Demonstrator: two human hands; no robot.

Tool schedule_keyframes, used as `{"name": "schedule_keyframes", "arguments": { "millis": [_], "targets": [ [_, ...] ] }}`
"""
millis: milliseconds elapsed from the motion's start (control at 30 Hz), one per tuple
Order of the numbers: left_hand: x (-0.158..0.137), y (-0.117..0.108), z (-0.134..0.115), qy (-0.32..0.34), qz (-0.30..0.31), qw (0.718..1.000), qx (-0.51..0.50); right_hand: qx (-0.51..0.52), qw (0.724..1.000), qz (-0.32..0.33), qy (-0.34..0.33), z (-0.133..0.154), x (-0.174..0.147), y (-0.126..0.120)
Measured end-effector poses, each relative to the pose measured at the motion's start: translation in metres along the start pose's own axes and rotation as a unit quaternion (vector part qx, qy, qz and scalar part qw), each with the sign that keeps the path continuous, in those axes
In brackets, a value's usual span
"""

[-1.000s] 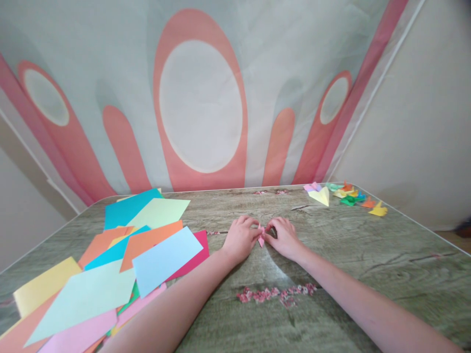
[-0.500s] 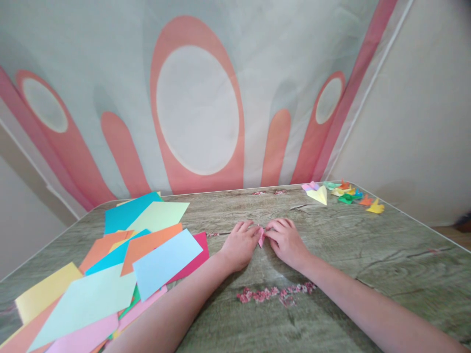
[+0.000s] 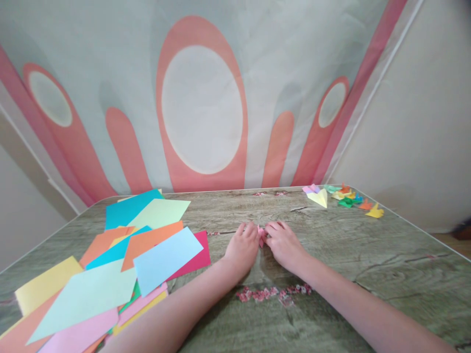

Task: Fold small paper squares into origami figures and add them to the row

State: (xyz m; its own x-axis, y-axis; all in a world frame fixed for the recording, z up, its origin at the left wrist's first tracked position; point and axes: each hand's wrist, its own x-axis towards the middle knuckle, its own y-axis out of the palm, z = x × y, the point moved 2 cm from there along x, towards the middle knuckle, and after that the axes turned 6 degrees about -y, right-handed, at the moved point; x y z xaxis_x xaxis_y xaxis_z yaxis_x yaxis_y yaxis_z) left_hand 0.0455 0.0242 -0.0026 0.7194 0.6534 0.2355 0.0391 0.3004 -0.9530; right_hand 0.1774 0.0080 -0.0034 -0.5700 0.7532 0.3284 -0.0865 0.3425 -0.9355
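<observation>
Pink paper: small pink folded paper [image 3: 261,236], just R of ctr & below mid-frame, btwn both hands; fine folds too small to make out.
L hand: left hand [image 3: 243,247] at its L side, fingers bent; tips hidden, can't tell if pinching.
R hand: right hand [image 3: 286,245] curled, thumb/fingertips gripping its R edge, as far as blur allows.
Handling: pc is tiny, so best w/ fingertips only, light even pressure; steady one side while working the other. Thin paper prob. creases/tears if pulled hard. Line up edges before pressing.
In the way: hands' own bulk hides much of the pc; L forearm overlaps edge of the loose sheets in view, cd drag them.
Loose sheets: lower L, overlapping; incl. light blue sheet [image 3: 167,260], pale green sheet [image 3: 86,296], red sheet [image 3: 196,255].
Folded pcs: R of frame, far side of table [image 3: 331,255]; incl. pale yellow folded piece [image 3: 319,197], green folded piece [image 3: 348,201], yellow folded piece [image 3: 375,211]; well apart from hands.
Backdrop: grey/pink printed backdrop [image 3: 202,181] behind table.
</observation>
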Motion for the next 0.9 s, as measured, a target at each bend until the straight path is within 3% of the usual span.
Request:
{"name": "schedule_keyframes", "arguments": {
  "millis": [233, 467, 600, 900],
  "targets": [
    [-0.003, -0.005, -0.002, -0.005, 0.032, 0.999, 0.005, 0.055, 0.998, 0.0, 0.023, -0.007, -0.005, 0.008],
    [0.001, -0.004, 0.009, 0.028, 0.017, 0.999, -0.035, 0.078, 0.996, -0.031, 0.041, -0.009, -0.016, 0.012],
    [0.001, -0.001, 0.015, 0.022, 0.009, 0.995, -0.092, 0.066, 0.997, -0.026, 0.037, -0.004, -0.015, 0.011],
    [0.001, 0.013, 0.021, -0.053, -0.051, 0.963, -0.258, 0.159, 0.98, -0.088, 0.076, -0.011, -0.017, 0.015]
  ]
}}
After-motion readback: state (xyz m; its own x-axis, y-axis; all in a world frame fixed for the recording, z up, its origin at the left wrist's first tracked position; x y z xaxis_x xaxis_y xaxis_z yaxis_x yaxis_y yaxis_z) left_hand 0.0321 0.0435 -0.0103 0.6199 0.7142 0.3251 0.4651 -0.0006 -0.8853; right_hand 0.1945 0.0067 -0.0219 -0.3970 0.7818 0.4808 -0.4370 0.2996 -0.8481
